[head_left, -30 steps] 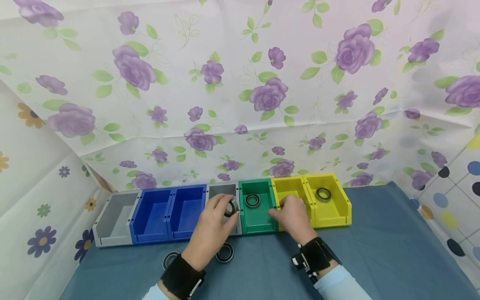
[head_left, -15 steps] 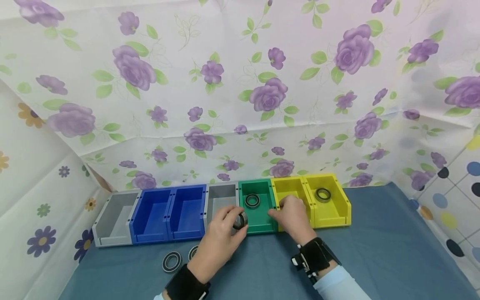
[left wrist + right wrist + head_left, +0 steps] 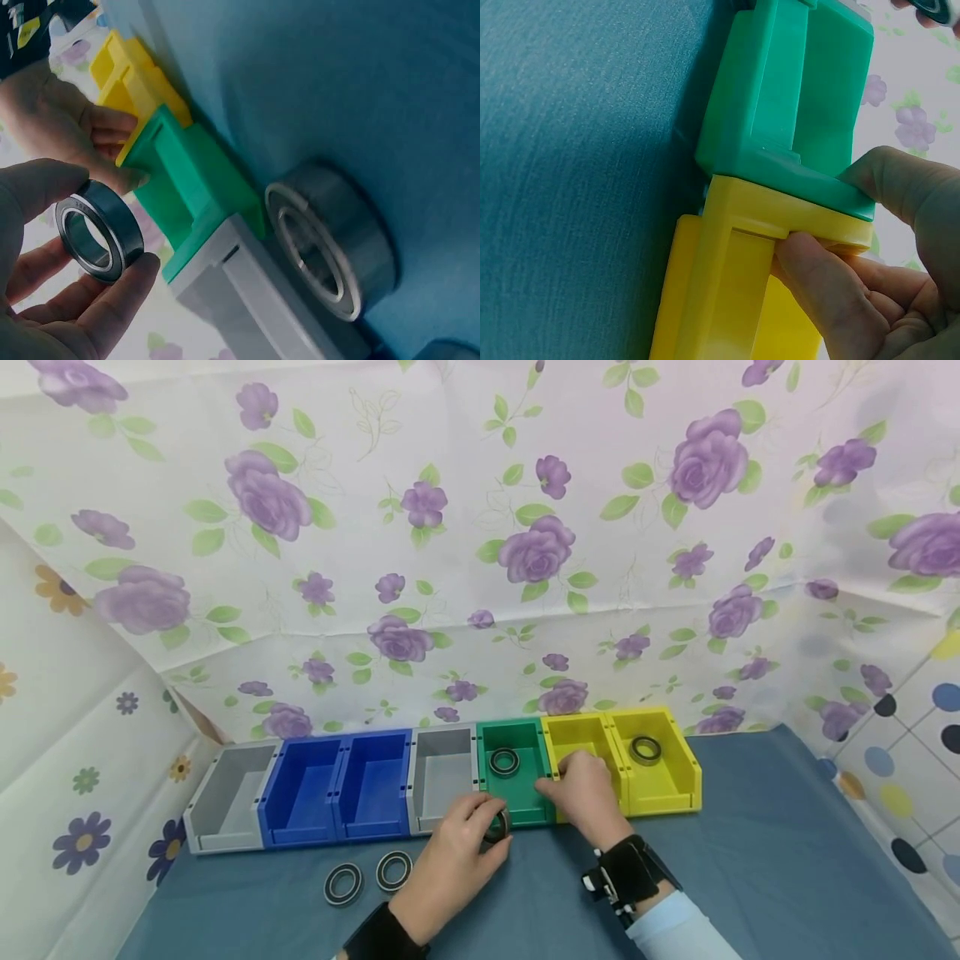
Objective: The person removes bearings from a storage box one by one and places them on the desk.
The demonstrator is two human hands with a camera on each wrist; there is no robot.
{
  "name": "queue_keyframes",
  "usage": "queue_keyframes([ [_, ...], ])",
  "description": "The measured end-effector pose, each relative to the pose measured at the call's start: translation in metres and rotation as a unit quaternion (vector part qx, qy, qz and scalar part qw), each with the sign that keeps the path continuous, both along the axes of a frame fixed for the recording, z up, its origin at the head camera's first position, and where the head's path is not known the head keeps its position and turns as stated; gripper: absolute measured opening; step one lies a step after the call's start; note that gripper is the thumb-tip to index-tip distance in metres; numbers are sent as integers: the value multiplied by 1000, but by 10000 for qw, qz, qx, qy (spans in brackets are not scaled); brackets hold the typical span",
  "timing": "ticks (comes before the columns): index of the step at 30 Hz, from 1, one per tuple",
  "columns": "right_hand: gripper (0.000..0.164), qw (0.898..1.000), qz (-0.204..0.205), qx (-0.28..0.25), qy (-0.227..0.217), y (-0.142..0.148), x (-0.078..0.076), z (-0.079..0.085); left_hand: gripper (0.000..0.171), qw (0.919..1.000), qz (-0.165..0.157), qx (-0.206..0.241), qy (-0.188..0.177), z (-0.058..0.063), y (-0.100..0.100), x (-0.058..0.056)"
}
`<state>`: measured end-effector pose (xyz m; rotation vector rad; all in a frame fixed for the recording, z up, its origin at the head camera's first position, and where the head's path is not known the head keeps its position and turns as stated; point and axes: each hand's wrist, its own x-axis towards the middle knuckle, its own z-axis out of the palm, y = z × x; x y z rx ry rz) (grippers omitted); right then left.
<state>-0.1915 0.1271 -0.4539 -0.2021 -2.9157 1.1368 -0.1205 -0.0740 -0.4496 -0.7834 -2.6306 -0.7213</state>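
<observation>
fingers (image 3: 120,307) of my left hand (image 3: 450,864) pinch a bearing (image 3: 120,217), tilted, just off the front left corner of the green bin (image 3: 527,806); from afar i see my right hand (image 3: 588,789) gripping that bin's right wall (image 3: 802,185)

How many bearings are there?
6 bearings: one in the left hand, one in the green bin, one in the rightmost bin, three on the cloth, including one visible only in the left wrist view; more may hide.
</observation>
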Motion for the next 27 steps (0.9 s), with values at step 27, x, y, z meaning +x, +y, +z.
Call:
queue_keyframes([
  [27,51,9999,-20,-64,-127,1,0,0,37,9882,-304,-1171,-944,-25,15,6],
])
